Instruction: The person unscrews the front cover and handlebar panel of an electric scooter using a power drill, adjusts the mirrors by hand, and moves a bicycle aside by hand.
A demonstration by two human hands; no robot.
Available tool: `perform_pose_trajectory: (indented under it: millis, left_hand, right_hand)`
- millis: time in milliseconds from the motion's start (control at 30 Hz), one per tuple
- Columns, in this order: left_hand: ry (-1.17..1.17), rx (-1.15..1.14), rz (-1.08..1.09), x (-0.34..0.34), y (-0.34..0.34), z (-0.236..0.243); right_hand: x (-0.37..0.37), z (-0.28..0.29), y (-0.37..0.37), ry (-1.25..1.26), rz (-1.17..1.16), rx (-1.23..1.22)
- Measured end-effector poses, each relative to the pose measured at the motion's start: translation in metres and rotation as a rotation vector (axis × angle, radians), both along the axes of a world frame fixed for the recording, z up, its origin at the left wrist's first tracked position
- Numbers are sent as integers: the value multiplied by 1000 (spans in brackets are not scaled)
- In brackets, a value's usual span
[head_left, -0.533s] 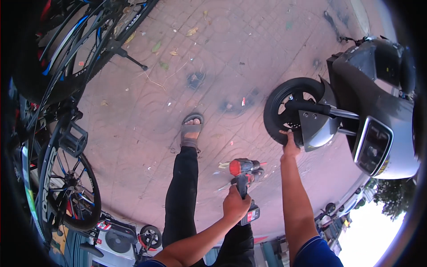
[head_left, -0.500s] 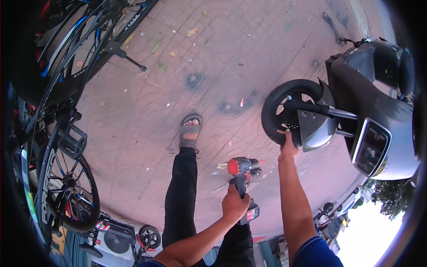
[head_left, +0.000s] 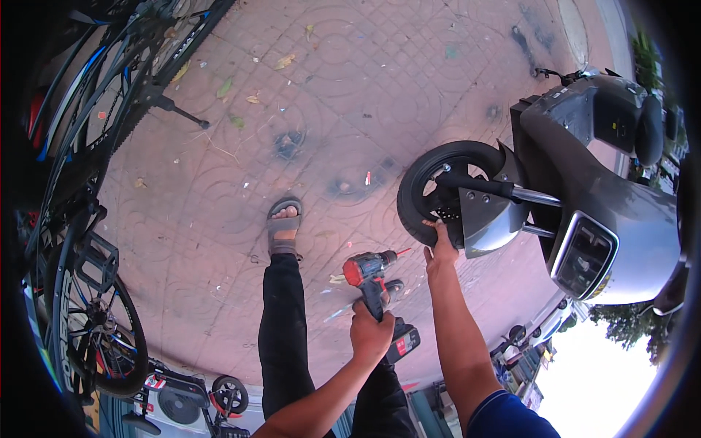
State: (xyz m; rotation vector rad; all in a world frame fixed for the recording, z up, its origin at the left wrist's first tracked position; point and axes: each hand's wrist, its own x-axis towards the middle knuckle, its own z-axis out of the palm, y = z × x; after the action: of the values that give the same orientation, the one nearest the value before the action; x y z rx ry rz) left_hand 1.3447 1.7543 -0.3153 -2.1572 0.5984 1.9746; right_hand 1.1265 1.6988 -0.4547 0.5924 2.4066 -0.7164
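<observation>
My left hand [head_left: 371, 333] is wrapped around the grip of a red and black cordless drill [head_left: 365, 268]. A battery pack [head_left: 403, 343] sits at the drill's base, and a thin red bit [head_left: 403, 252] points from its chuck toward the right. My right hand [head_left: 442, 248] is closed on the lower edge of a scooter's black front wheel [head_left: 415, 175], its fingertips beside the perforated brake disc [head_left: 447, 212]. The drill bit and the wheel are apart. The grey scooter [head_left: 584, 153] appears sideways at the right, with its silver fork tubes [head_left: 537, 196] and front fender [head_left: 496, 226] showing.
Bicycles with a pedal [head_left: 96, 263] and a kickstand [head_left: 182, 113] line the left side. My sandalled foot [head_left: 285, 223] stands on the reddish patterned paving [head_left: 336, 87], where leaves and scraps lie. More parked vehicles [head_left: 190, 398] show near the lower rim.
The view has shifted, so the scooter and bicycles sit farther left. The drill has tilted, its bit now angled slightly upward in the picture and nearer my right hand. Both hands keep their holds.
</observation>
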Motion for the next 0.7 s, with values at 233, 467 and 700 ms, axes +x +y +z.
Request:
perform_pose_trajectory:
  millis: [233,467,700]
  left_hand:
    - [35,-40,2,-6,-17,4]
    - [-15,-117,-63,-6,-33,5]
    - [20,-195,-166,-13,-18,2]
  right_hand:
    - [4,4,-9,37,-24,15]
    - [7,11,-15,6,-4,45]
    - [8,10,-16,-10,-20,35]
